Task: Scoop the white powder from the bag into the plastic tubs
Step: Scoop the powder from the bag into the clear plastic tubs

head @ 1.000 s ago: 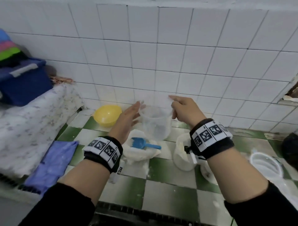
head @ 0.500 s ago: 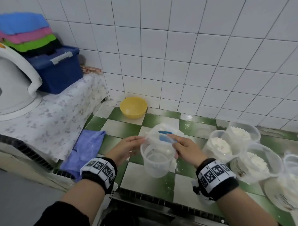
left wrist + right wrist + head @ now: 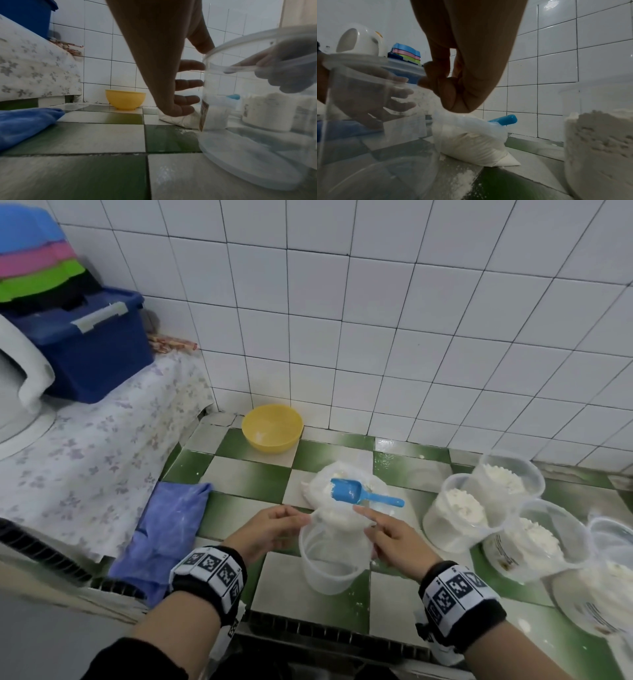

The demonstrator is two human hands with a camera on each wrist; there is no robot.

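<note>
An empty clear plastic tub stands near the counter's front edge, between my two hands. My left hand holds its left side, thumb at the rim and fingers against the wall. My right hand pinches the right rim with curled fingers. Just behind the tub lies the open bag of white powder, with a blue scoop resting in its mouth, handle pointing right. To the right stand several tubs heaped with powder.
A yellow bowl sits by the tiled wall. A blue cloth lies on the counter's left edge, beside a flowered cover with a blue box. Spilled powder dusts the green and white tiles.
Both hands have brought the empty tub down from in front of the wall to the counter in front of the bag. My left hand now holds the tub's side.
</note>
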